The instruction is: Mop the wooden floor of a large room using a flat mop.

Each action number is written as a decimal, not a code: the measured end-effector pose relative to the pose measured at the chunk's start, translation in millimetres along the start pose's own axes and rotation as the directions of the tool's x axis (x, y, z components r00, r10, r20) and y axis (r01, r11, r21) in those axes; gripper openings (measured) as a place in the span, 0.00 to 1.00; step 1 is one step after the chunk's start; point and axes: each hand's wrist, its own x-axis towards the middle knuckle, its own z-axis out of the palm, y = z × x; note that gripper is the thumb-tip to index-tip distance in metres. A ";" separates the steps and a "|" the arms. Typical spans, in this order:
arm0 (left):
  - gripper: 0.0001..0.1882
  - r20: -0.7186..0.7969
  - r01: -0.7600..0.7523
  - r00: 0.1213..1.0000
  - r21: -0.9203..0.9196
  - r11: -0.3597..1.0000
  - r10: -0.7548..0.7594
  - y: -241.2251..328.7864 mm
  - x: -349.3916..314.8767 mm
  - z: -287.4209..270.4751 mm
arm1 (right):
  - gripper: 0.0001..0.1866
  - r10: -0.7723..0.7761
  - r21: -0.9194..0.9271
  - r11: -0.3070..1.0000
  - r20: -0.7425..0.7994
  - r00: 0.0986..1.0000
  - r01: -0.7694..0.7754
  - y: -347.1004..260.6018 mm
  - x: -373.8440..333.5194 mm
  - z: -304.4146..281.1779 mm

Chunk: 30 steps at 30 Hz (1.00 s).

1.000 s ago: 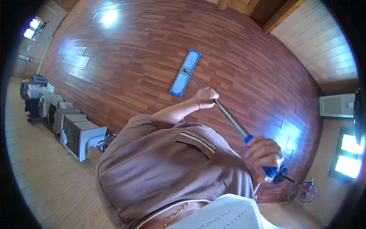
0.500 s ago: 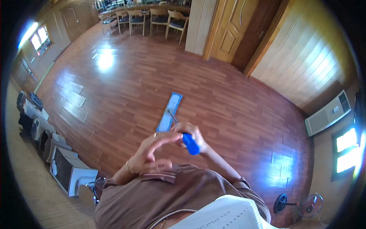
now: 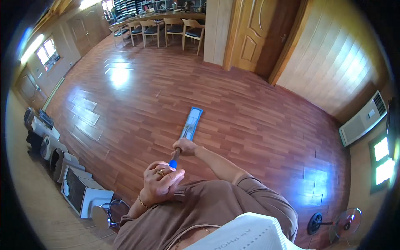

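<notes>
Swapped along the mop since half a second ago, the hands now stand the other way: in the head view, the left hand (image 3: pixel 161 183), then loosely open beside the handle, now curls closed around the blue grip (image 3: pixel 173 164), and the right hand (image 3: pixel 186 147) has gone farther down the shaft (image 3: pixel 177 153), wrapped around it closer to the mop head (image 3: pixel 193 116). That mop head, blue-edged with a pale top, lies flat on the wood-look floor (image 3: pixel 250 139), ahead of both hands and slightly to their right. Its long axis points away from the person, the far end leaning a little right, and the shaft comes back from it almost along that same line. Of the two, the right hand is nearer the mop head, raised above the floor and just overlapping its near end in view; the left is farther back. Well beyond the mop head and to its left stand chairs (image 3: pixel 173 28); beyond it to the right is a wooden door (image 3: pixel 250 43); nearer the person, right of it, a fan (image 3: pixel 315 223).
</notes>
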 end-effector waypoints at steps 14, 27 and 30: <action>0.04 -0.184 -0.155 0.977 -0.244 0.957 0.111 -29.1 26.8 -45.2 | 0.10 0.213 -0.053 0.970 -0.268 0.940 -0.235 -71.3 -67.2 -7.6; 0.13 0.139 0.021 0.902 -0.959 0.282 0.408 -43.7 120.8 97.9 | 0.08 0.587 -0.002 0.612 -0.669 0.456 -0.791 -100.2 -239.8 -54.0; 0.13 0.208 0.210 0.774 -0.975 0.068 0.598 -20.1 140.6 135.1 | 0.07 0.592 0.087 0.477 -0.767 0.247 -0.875 -109.7 -286.7 -36.0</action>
